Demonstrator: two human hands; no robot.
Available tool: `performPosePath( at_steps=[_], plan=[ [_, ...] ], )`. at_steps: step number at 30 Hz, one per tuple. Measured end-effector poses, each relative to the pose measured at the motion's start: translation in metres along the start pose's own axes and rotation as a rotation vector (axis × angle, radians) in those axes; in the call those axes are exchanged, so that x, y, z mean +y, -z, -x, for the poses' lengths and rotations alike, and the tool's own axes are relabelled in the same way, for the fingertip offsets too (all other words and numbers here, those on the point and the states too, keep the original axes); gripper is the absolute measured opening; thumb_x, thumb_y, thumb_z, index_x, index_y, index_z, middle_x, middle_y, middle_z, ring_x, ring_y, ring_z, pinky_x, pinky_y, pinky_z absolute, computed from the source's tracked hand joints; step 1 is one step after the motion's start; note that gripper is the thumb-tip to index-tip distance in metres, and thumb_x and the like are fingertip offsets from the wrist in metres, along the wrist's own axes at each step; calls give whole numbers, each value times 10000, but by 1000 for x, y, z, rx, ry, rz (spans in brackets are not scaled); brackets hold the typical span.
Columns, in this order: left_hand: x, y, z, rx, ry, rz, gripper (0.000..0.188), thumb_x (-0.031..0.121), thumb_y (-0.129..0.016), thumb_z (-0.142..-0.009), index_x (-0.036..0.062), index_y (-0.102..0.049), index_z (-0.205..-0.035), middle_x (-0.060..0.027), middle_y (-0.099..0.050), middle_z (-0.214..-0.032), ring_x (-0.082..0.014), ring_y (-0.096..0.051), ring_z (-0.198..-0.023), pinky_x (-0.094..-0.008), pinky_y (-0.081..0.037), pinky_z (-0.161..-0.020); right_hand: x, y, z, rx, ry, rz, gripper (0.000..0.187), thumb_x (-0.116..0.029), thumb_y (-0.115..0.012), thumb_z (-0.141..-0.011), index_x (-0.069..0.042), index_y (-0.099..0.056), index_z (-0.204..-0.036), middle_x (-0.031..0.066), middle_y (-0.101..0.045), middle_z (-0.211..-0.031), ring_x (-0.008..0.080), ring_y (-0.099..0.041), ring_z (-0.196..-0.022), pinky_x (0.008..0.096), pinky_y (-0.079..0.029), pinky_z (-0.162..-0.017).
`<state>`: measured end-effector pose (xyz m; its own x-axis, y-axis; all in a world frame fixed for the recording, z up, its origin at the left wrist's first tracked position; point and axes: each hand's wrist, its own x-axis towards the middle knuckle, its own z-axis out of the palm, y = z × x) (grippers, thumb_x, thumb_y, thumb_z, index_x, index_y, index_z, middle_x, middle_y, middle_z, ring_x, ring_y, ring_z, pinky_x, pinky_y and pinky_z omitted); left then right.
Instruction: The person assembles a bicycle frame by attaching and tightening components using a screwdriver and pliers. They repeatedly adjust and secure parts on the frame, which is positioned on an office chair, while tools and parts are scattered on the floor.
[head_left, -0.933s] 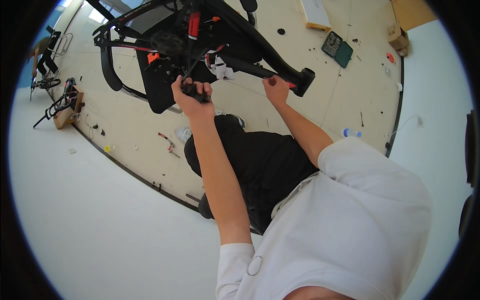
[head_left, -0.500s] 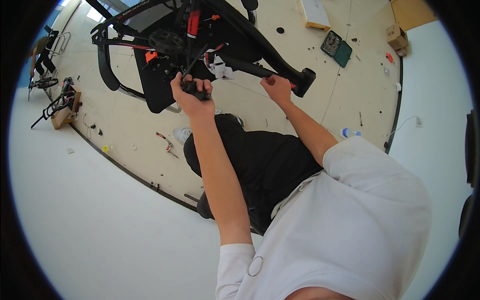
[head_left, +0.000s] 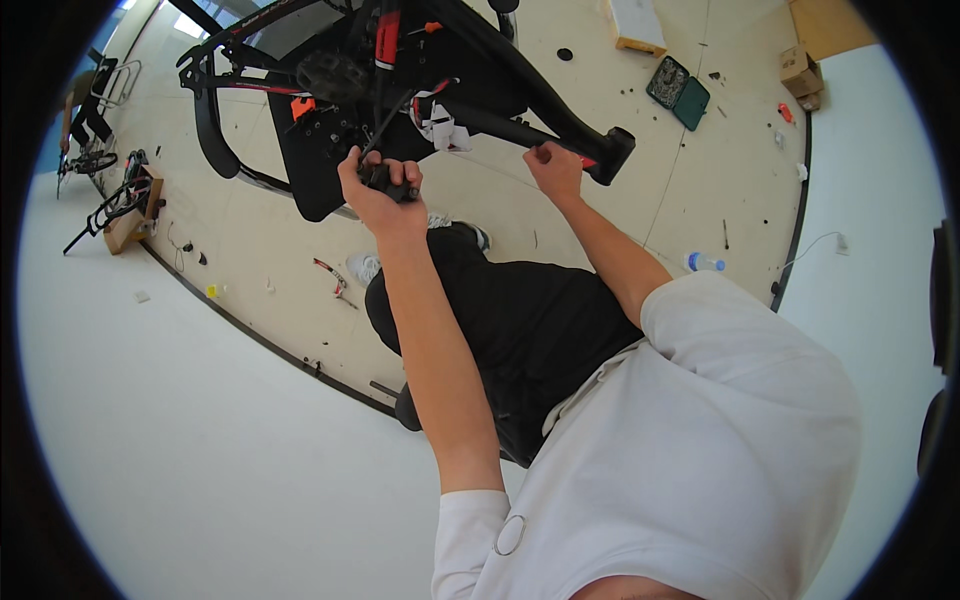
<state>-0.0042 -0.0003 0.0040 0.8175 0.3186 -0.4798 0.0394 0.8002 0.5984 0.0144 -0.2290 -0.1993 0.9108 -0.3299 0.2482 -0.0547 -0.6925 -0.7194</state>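
A black bicycle frame (head_left: 570,115) with red and white markings lies across a black chair seat (head_left: 310,185). My left hand (head_left: 385,205) is closed around a black blocky part (head_left: 388,183), in front of the chair. A dark thin bar (head_left: 388,125) runs up from that hand toward the frame; how it joins the part is hidden. My right hand (head_left: 556,172) is at the frame's lower tube, near the open tube end (head_left: 620,150). Its fingers are curled together, and what they hold, if anything, does not show. White crumpled material (head_left: 440,130) hangs by the tube.
An opened green case (head_left: 680,95) lies on the floor at far right, near a white box (head_left: 635,25) and cardboard boxes (head_left: 800,75). Nearer are a bottle (head_left: 704,262) and a red-and-black piece (head_left: 333,275). Small parts are scattered about. A person (head_left: 88,110) is at far left.
My right hand has shifted slightly along the lower tube and its fingers have drawn in. My left hand keeps its grip on the black part, almost unmoved.
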Motion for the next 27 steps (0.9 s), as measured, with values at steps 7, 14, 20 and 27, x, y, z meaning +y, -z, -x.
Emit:
performPosePath(
  at_steps=[7,14,20,27],
  plan=[
    [0,-2,1,-14,8,9,316,387,-574,-845,112,-484,-719,-29,-366,-547,-195,-398,-532,-310,-289,-534,5,13,-5,-98,-89,-48,204,-222,-711,-732,-35,-635,-707,107,-635,-608,283,-642,-602,377,-505,-579],
    [-5,-9,-1,-45,26,17,320,393,-576,-842,124,-472,-703,-24,-370,-543,-191,-405,-534,-301,-283,-515,-6,24,0,-155,170,-164,155,-139,-716,-767,-53,-645,-876,62,-635,-810,224,-664,-681,342,-524,-604],
    [-5,-12,-1,-59,33,15,322,398,-573,-842,130,-468,-699,-25,-373,-540,-193,-408,-533,-301,-281,-512,-1,16,1,-73,296,-108,99,-70,-700,-792,-52,-648,-875,69,-623,-858,215,-663,-668,318,-537,-595],
    [-5,-8,-2,-67,14,1,322,395,-576,-844,124,-473,-703,-26,-367,-544,-196,-402,-534,-307,-296,-528,0,16,-1,-65,320,-143,68,-51,-703,-777,-48,-648,-817,68,-613,-844,218,-649,-648,320,-529,-578]
  ],
)
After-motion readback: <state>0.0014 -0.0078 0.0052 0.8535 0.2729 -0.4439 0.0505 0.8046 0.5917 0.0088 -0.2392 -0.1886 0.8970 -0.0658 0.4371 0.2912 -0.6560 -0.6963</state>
